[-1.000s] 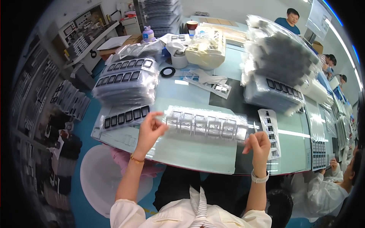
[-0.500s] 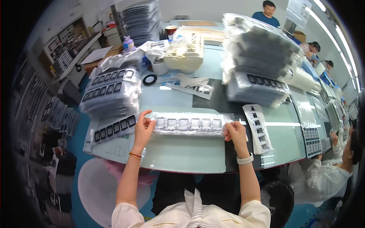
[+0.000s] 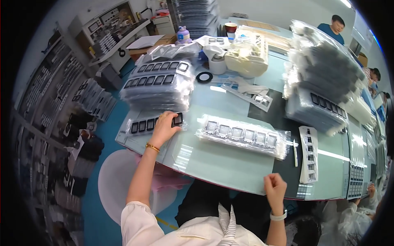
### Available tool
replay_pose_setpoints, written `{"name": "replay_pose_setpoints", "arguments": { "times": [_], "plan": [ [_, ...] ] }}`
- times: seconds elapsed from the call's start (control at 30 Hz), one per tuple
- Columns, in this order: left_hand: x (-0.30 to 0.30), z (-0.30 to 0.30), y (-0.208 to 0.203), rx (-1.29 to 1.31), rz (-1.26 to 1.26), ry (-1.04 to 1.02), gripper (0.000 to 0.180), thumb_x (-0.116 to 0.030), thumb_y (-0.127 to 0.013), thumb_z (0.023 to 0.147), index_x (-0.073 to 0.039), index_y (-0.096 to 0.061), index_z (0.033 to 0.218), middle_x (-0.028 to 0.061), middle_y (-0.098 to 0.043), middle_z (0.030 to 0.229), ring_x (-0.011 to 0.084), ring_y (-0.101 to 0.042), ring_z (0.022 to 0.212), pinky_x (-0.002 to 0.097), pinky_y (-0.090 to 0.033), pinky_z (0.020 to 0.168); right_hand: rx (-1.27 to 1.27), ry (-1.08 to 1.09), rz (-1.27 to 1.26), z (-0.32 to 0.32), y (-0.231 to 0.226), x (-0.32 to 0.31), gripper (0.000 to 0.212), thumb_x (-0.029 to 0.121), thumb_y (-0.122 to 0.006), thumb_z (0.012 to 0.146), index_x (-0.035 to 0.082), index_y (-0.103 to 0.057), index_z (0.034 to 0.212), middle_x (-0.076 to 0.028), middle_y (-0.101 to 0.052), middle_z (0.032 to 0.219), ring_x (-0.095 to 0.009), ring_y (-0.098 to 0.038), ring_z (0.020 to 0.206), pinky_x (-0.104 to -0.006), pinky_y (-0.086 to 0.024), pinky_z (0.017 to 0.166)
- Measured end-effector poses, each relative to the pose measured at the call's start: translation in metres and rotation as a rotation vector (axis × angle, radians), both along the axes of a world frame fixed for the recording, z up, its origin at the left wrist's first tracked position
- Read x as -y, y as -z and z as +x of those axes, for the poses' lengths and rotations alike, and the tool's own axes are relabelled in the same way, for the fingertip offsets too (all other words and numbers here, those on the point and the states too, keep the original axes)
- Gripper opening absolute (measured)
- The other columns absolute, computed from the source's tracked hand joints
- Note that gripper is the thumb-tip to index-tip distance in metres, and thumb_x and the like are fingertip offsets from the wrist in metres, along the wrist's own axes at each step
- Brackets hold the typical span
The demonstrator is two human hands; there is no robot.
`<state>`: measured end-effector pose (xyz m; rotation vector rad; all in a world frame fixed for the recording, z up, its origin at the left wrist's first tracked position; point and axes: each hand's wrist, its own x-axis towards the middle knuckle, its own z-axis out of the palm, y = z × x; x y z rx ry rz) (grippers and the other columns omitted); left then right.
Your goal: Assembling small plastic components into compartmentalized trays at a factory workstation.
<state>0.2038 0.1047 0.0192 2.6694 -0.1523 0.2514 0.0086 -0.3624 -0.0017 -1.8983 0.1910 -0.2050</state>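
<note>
My left hand reaches over a bagged strip of black rectangular frames at the left of the table. Its thumb and fingers are apart around a black frame near the strip's right end, and the hand hides part of the strip. A clear-bagged strip with a row of pale, see-through frames lies slanted on the glass tabletop in front of me, touched by neither hand. My right hand is curled closed at the table's front edge, with nothing visible in it.
A stack of bagged black frames stands behind my left hand. A taller bagged stack rises at the back right. Right of the clear strip lie a white pen-like tool and a white strip with dark squares. A black ring lies farther back.
Both hands have let go of the clear-bagged strip, which now lies on the table. My left hand moved left onto the black-frame strip; my right drew back to the edge. The view turned left.
</note>
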Motion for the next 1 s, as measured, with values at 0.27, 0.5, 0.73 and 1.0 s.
{"name": "replay_pose_setpoints", "arguments": {
  "times": [0.27, 0.5, 0.73, 1.0],
  "plan": [
    [-0.006, 0.032, -0.028, -0.151, 0.232, 0.024, 0.067, -0.034, -0.095, 0.060, -0.008, -0.072, 0.116, 0.0117, -0.067, 0.121, 0.0343, -0.060, 0.123, 0.0438, -0.048, 0.105, 0.274, 0.026, -0.289, -0.004, 0.004, -0.032, 0.012, 0.006, -0.075, 0.093, -0.002, -0.069, 0.087, -0.005, -0.059, 0.064, -0.010, -0.051, 0.053, -0.0268, -0.039, 0.052],
    [-0.005, 0.039, -0.040, -0.249, 0.310, 0.134, 0.064, -0.036, -0.093, 0.058, -0.010, -0.068, 0.110, 0.0113, -0.061, 0.121, 0.0333, -0.056, 0.123, 0.0439, -0.039, 0.107, 0.302, 0.039, -0.258, -0.004, 0.002, -0.035, 0.011, 0.005, -0.076, 0.093, -0.002, -0.069, 0.087, -0.006, -0.061, 0.065, -0.010, -0.052, 0.053, -0.0266, -0.040, 0.052],
    [-0.017, 0.008, -0.050, -0.200, 0.212, 0.173, 0.069, -0.032, -0.092, 0.060, -0.012, -0.055, 0.115, 0.0062, -0.059, 0.113, 0.0271, -0.056, 0.116, 0.0394, -0.031, 0.107, 0.335, 0.053, -0.297, 0.000, -0.001, -0.036, 0.009, 0.004, -0.076, 0.092, -0.002, -0.071, 0.087, -0.008, -0.063, 0.067, -0.013, -0.055, 0.053, -0.0276, -0.042, 0.052],
    [-0.003, 0.013, -0.048, 0.034, 0.115, 0.089, 0.074, -0.023, -0.093, 0.070, -0.009, -0.055, 0.131, 0.0075, -0.066, 0.095, 0.0283, -0.064, 0.090, 0.0401, -0.047, 0.090, 0.345, 0.050, -0.318, -0.001, -0.001, -0.033, 0.008, 0.003, -0.076, 0.091, -0.002, -0.071, 0.087, -0.008, -0.065, 0.069, -0.014, -0.058, 0.054, -0.0278, -0.045, 0.053]
  ]
}}
